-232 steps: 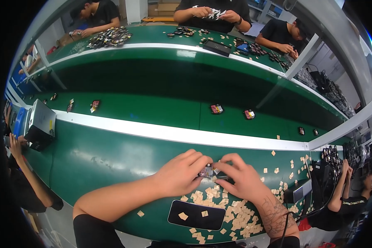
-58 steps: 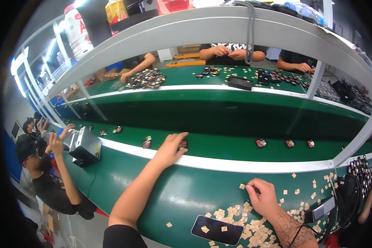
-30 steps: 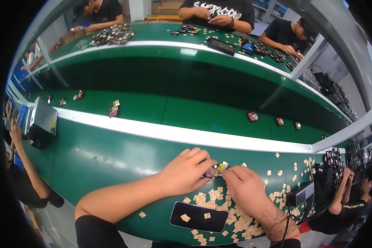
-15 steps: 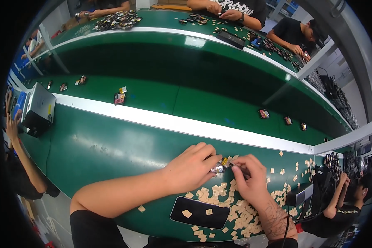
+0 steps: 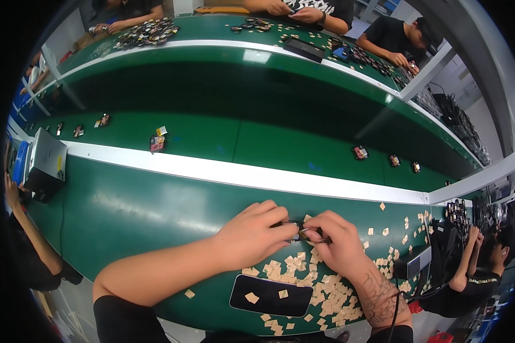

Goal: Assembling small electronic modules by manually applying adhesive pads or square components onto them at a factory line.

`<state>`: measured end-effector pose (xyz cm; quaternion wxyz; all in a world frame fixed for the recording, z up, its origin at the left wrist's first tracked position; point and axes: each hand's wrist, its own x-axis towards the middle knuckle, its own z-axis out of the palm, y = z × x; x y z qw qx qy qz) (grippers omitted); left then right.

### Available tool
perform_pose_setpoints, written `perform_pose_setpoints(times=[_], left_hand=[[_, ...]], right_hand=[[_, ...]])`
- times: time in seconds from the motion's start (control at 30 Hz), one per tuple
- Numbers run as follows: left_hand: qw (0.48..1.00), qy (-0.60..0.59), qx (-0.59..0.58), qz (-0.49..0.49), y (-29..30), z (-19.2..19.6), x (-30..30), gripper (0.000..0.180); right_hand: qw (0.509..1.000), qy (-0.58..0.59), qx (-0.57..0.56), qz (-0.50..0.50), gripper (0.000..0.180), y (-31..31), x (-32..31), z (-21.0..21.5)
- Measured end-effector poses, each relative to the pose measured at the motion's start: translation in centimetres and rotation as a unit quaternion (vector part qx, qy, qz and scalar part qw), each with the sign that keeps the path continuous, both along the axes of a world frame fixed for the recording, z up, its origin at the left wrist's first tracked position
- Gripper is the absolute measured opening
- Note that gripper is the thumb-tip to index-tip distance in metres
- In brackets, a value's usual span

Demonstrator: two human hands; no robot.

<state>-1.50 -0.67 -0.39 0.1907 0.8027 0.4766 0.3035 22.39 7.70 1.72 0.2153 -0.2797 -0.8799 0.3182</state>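
Bright | pale glare on tabletop point(image 5: 131, 200) | green channel point(image 5: 280, 143) shadowed at far side | fisheye-bent edges, black corners

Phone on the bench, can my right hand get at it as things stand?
Probably yes: the phone lies nearer you than your right hand, with only small tan squares on and around it. That hand is busy at a small device, so it may need to let go first.
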Motion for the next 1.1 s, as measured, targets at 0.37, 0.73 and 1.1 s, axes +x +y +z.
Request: perform_pose_setpoints(times=[0.37,0.73,1.1], left_hand=[[0.993,0.101,0.058,-0.012,-0.7,0.0,-0.1,0.019],[0.998,0.022,0.053,-0.010,-0.1,0.4,-0.1,0.031],[1.000,-0.005,0.025,-0.002,-0.3,0.6,0.2,0.032]], right_hand=[[0.995,-0.034,-0.089,0.015,0.033,0.0,0.4,1.2],[0.997,0.012,-0.079,-0.020,0.031,-1.6,-1.1,0.3],[0.994,0.005,-0.092,-0.055,0.024,-2.3,-1.5,0.4]])
